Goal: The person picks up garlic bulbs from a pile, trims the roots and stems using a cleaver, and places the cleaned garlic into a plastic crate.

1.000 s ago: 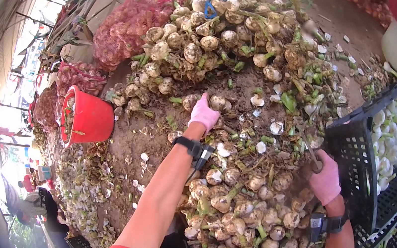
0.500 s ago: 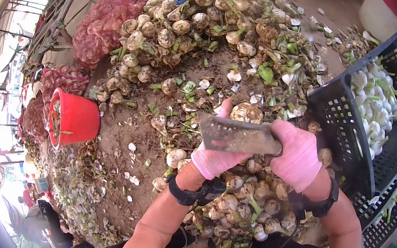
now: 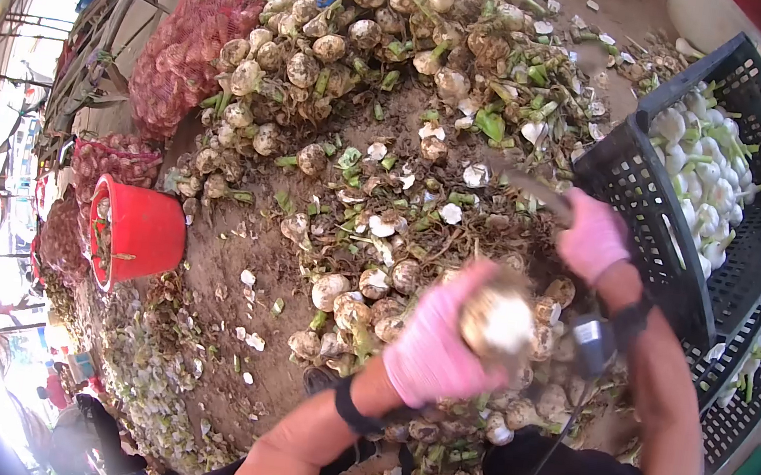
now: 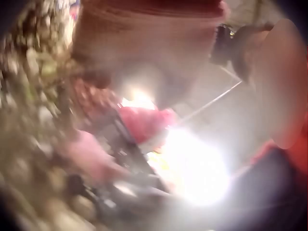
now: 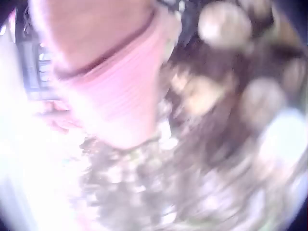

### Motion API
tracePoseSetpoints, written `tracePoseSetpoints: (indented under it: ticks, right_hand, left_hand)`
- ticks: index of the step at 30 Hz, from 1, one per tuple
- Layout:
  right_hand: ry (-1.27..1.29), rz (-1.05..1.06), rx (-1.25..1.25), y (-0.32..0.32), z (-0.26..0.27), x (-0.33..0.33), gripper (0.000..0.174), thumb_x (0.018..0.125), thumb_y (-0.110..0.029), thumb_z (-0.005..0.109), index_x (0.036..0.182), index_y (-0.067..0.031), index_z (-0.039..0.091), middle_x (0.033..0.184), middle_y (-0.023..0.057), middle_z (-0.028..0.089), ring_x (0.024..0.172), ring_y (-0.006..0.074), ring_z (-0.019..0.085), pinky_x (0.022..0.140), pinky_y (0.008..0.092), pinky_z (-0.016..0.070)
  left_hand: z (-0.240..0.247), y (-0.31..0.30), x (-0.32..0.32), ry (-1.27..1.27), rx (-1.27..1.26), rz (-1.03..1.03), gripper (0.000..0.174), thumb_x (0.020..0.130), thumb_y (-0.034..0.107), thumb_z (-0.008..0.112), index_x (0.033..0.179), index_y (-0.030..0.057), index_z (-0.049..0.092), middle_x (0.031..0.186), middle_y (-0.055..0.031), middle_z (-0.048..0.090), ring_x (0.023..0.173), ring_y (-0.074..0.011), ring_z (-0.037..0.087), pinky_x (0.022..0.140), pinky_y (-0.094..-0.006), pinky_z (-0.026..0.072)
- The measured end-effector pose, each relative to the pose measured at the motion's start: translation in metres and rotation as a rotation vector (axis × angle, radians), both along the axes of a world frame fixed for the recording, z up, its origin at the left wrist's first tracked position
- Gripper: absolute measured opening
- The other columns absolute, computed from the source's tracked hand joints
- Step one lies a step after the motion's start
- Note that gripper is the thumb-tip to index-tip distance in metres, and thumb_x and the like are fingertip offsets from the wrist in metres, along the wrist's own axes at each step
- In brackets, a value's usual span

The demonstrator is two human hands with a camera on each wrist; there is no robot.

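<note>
In the head view my left hand (image 3: 443, 347), in a pink glove, grips a garlic bulb (image 3: 496, 325) whose white face shows, blurred by motion. My right hand (image 3: 595, 237), gloved in pink too, holds a broad-bladed knife (image 3: 540, 193) by its handle, apart from the bulb and farther out. The blade points left over the littered soil. Below both hands lies a heap of dirty garlic bulbs (image 3: 521, 415). Both wrist views are smeared; the right one shows the pink glove (image 5: 113, 101) above blurred bulbs.
A black crate (image 3: 658, 212) of white, trimmed garlic (image 3: 706, 175) stands at the right. Ahead rises a large pile of untrimmed garlic (image 3: 364, 34). To the left are a red bucket (image 3: 145, 235) and a red mesh sack (image 3: 196, 50). Peelings and cut stems litter the ground.
My left hand picked up a garlic bulb from the ground and drew it back towards my body. The knife came across to the bulb, then swung away to the right with my right hand.
</note>
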State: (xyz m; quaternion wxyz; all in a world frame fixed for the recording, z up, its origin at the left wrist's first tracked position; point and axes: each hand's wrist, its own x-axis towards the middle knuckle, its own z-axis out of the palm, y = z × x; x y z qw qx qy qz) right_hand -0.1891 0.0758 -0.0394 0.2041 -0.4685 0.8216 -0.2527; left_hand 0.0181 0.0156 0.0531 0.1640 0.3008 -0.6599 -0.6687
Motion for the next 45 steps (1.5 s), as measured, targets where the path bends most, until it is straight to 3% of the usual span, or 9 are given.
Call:
tracePoseSetpoints:
  ticks: [2, 7, 17, 25, 29, 35, 39, 41, 45]
  right_hand:
    - [-0.142, -0.078, 0.022, -0.006, -0.002, -0.008, 0.023, 0.07, -0.007, 0.06, 0.093, -0.0061, 0.058, 0.079, 0.0196, 0.062, 0.077, 0.0395, 0.06, 0.068, 0.0459, 0.0481]
    - [-0.116, -0.057, 0.042, 0.0, 0.025, 0.01, 0.023, 0.069, -0.007, 0.06, 0.092, -0.0048, 0.056, 0.078, 0.0224, 0.06, 0.079, 0.0421, 0.058, 0.068, 0.0454, 0.0457]
    - [-0.214, 0.178, -0.11, 0.001, 0.057, 0.044, 0.026, 0.064, -0.004, 0.061, 0.09, -0.0055, 0.058, 0.081, 0.017, 0.06, 0.081, 0.0385, 0.06, 0.068, 0.0411, 0.0488]
    - [-0.166, 0.129, -0.106, -0.005, 0.025, 0.03, 0.033, 0.064, -0.005, 0.062, 0.096, -0.0051, 0.059, 0.08, 0.0176, 0.061, 0.076, 0.0377, 0.061, 0.068, 0.0412, 0.0498]
    - [-0.229, -0.067, 0.034, 0.001, -0.011, -0.009, 0.032, 0.069, -0.004, 0.061, 0.101, -0.001, 0.058, 0.078, 0.021, 0.06, 0.074, 0.0368, 0.061, 0.069, 0.0381, 0.0486]
    - [-0.288, -0.068, 0.002, -0.008, -0.001, -0.011, 0.029, 0.074, -0.007, 0.058, 0.101, 0.0048, 0.057, 0.08, 0.0226, 0.061, 0.075, 0.0368, 0.059, 0.072, 0.0372, 0.0479]
    - [-0.324, -0.08, -0.063, -0.009, 0.003, -0.009, 0.025, 0.074, -0.009, 0.06, 0.096, 0.0024, 0.058, 0.075, 0.0214, 0.059, 0.07, 0.0333, 0.058, 0.068, 0.0361, 0.047]
    - [-0.276, 0.003, 0.036, -0.009, -0.002, -0.009, 0.02, 0.074, -0.008, 0.061, 0.091, 0.0013, 0.057, 0.07, 0.0193, 0.056, 0.064, 0.0307, 0.056, 0.063, 0.0371, 0.0456]
    - [-0.341, -0.021, -0.065, -0.01, 0.004, 0.0, 0.016, 0.073, -0.006, 0.061, 0.086, 0.0011, 0.055, 0.063, 0.0174, 0.052, 0.058, 0.0325, 0.05, 0.059, 0.0387, 0.0436]
  left_hand:
    - [-0.012, -0.011, -0.005, 0.171, -0.098, -0.02, 0.062, 0.067, 0.031, 0.083, 0.114, 0.0072, 0.052, 0.094, -0.0053, 0.061, 0.09, -0.0196, 0.059, 0.083, -0.0301, 0.051]
    - [-0.048, -0.048, -0.001, -0.271, -0.606, 0.087, 0.074, 0.055, 0.029, 0.09, 0.116, 0.0051, 0.056, 0.106, -0.0099, 0.056, 0.096, -0.0211, 0.058, 0.087, -0.0318, 0.05]
    - [-0.076, -0.052, 0.015, 0.448, 0.821, 0.515, 0.037, 0.09, 0.025, 0.058, 0.118, 0.0023, 0.051, 0.115, -0.0105, 0.059, 0.105, -0.0234, 0.059, 0.095, -0.0413, 0.0469]
    - [-0.112, -0.035, 0.017, 0.785, 1.267, 0.091, 0.033, 0.087, 0.025, 0.052, 0.116, 0.0082, 0.053, 0.107, -0.0098, 0.061, 0.096, -0.0256, 0.059, 0.088, -0.0409, 0.0463]
    - [-0.043, -0.026, 0.001, 0.295, 0.924, 0.527, 0.023, 0.085, 0.025, 0.056, 0.102, 0.0091, 0.056, 0.095, -0.0086, 0.063, 0.075, -0.0175, 0.054, 0.069, -0.0333, 0.0463]
    - [-0.066, -0.052, 0.0, -0.002, 0.166, -0.614, 0.066, 0.069, 0.016, 0.077, 0.126, 0.0016, 0.048, 0.113, -0.0123, 0.06, 0.109, -0.0185, 0.055, 0.094, -0.0306, 0.0462]
    - [-0.084, -0.115, -0.038, -0.39, -0.057, 0.113, 0.066, 0.071, 0.02, 0.077, 0.127, 0.0028, 0.047, 0.108, -0.0145, 0.058, 0.104, -0.0229, 0.057, 0.093, -0.0346, 0.0468]
    - [-0.117, -0.14, -0.054, -0.941, -0.727, 0.244, 0.065, 0.07, 0.022, 0.077, 0.125, 0.0041, 0.048, 0.117, -0.0168, 0.052, 0.108, -0.0293, 0.055, 0.093, -0.0381, 0.0471]
    - [-0.163, -0.164, -0.054, -1.001, -0.604, 0.22, 0.066, 0.07, 0.023, 0.076, 0.126, 0.0027, 0.047, 0.122, -0.019, 0.051, 0.112, -0.0338, 0.052, 0.093, -0.0396, 0.0463]
